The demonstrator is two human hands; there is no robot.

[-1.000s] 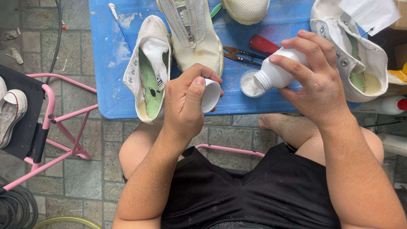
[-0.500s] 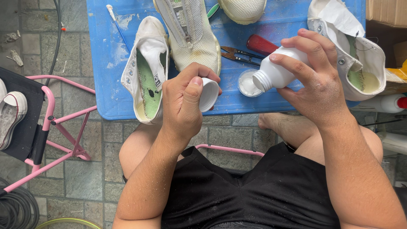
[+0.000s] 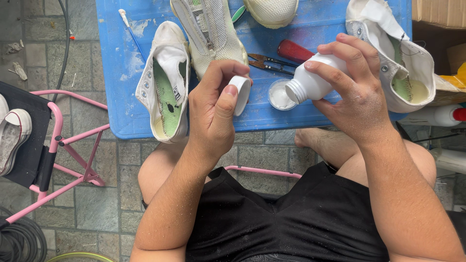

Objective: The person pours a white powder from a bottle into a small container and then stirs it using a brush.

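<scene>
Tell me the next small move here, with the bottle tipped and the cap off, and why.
Probably tip the white bottle a little further. The right hand holds it with its open neck aimed at the small round dish on the blue table, which already holds white stuff. The left hand holds the white cap clear, so nothing blocks the pour.

even, soft daylight; faint shadows, no glare, sharp focus throughout.

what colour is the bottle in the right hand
White. The bottle in the right hand shows best in the head view.
</scene>
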